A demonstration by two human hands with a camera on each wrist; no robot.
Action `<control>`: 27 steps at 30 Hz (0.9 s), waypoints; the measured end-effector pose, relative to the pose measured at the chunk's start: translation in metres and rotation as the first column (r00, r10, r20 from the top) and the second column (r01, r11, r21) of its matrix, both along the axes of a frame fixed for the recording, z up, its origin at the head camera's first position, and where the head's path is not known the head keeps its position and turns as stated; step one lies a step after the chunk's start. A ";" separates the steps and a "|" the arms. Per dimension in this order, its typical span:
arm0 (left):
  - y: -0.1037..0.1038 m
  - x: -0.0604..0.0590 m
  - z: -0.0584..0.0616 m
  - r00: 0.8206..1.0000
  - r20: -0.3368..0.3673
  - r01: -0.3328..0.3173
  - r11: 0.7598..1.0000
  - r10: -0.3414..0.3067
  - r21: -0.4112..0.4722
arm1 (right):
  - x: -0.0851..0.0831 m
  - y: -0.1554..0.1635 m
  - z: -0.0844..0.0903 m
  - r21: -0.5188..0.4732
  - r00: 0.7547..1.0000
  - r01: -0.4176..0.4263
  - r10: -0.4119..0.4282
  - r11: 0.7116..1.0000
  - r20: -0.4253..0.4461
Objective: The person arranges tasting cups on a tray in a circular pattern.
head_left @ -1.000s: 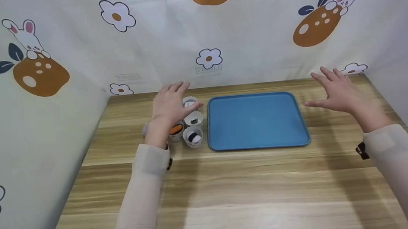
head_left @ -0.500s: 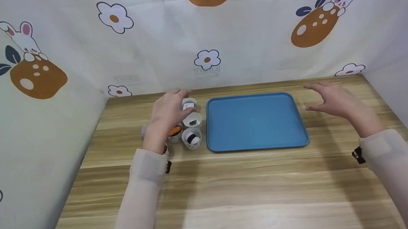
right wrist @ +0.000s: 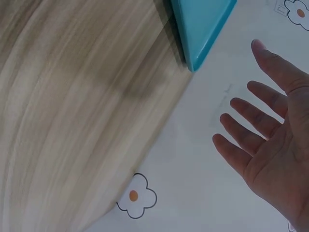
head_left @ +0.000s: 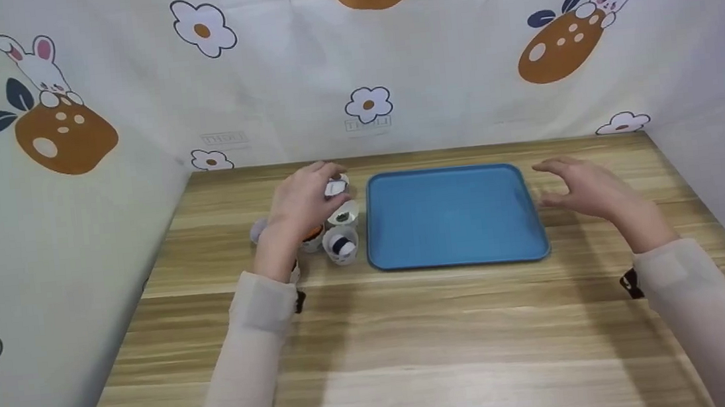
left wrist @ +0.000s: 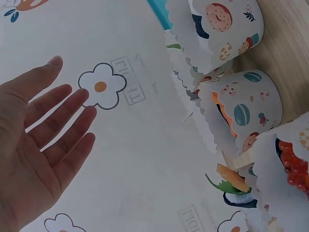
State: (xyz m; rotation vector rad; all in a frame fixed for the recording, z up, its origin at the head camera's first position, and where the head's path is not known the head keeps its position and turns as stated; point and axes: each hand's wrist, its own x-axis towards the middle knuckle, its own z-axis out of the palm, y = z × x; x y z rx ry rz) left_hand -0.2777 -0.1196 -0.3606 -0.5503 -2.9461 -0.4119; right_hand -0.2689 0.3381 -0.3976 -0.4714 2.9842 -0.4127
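My left hand [head_left: 302, 199] is over a cluster of printed paper cups at the tray's left, holding nothing. Its fingers are spread and slightly bent in the left wrist view. One cup [head_left: 344, 258] carries a white sushi piece with a black band [head_left: 340, 244]. Behind it another cup [head_left: 351, 208] has a small dark green item at its bottom. An orange-topped sushi piece [head_left: 312, 233] shows partly under my wrist. In the left wrist view, red roe sushi [left wrist: 293, 166] fills a near cup. My right hand [head_left: 587, 190], also bare of any object, hovers just right of the blue tray [head_left: 450, 218].
The wooden table [head_left: 455, 341] meets a patterned cloth backdrop [head_left: 453, 42] behind the tray and at both sides. A pale rounded thing [head_left: 258, 229] peeks out left of my left wrist. Beyond the cups, the left wrist view shows an orange piece with a green leaf [left wrist: 229, 180].
Both hands have come down and nearer, with fingers drawn in from a wider spread. The right hand has shifted slightly left, toward the tray's edge. Tray and cups stay put.
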 end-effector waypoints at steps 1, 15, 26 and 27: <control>0.000 0.001 0.000 1.000 -0.001 0.001 1.000 -0.001 -0.003 | 0.000 0.000 -0.001 -0.003 1.000 -0.001 0.001 1.000 0.003; -0.007 0.006 -0.003 0.999 -0.031 0.031 1.000 -0.031 0.001 | 0.001 -0.002 -0.018 -0.008 0.999 -0.019 0.020 1.000 0.045; -0.015 0.007 -0.006 1.000 -0.013 0.021 1.000 -0.021 0.021 | 0.003 -0.007 -0.031 0.007 0.997 -0.024 0.023 1.000 0.080; -0.016 0.008 -0.006 1.000 -0.011 0.019 1.000 -0.019 0.019 | 0.003 -0.007 -0.032 0.008 0.996 -0.024 0.023 1.000 0.085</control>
